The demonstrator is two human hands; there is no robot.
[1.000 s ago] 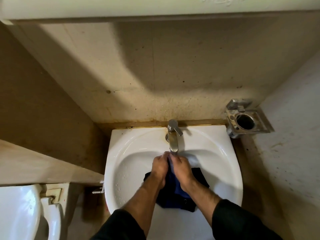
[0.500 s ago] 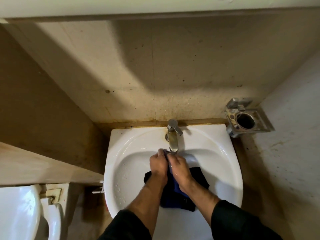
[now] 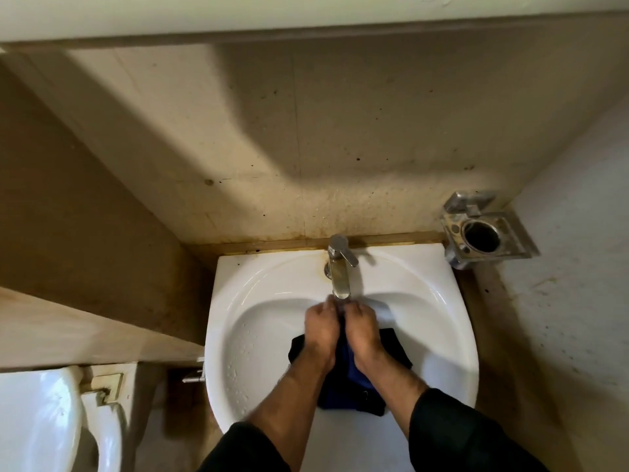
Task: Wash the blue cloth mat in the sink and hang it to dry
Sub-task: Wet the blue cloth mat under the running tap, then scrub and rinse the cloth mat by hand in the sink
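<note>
Blue cloth mat (image 3: 350, 373) gripped by two hands: left hand (image 3: 321, 330), right hand (image 3: 364, 330).

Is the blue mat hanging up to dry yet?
No, the blue mat lies in the white sink, gripped by the left hand and right hand under the faucet.

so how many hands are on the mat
2. The left hand and right hand sit side by side under the tap, both gripping the mat bunched between them in the sink.
</note>
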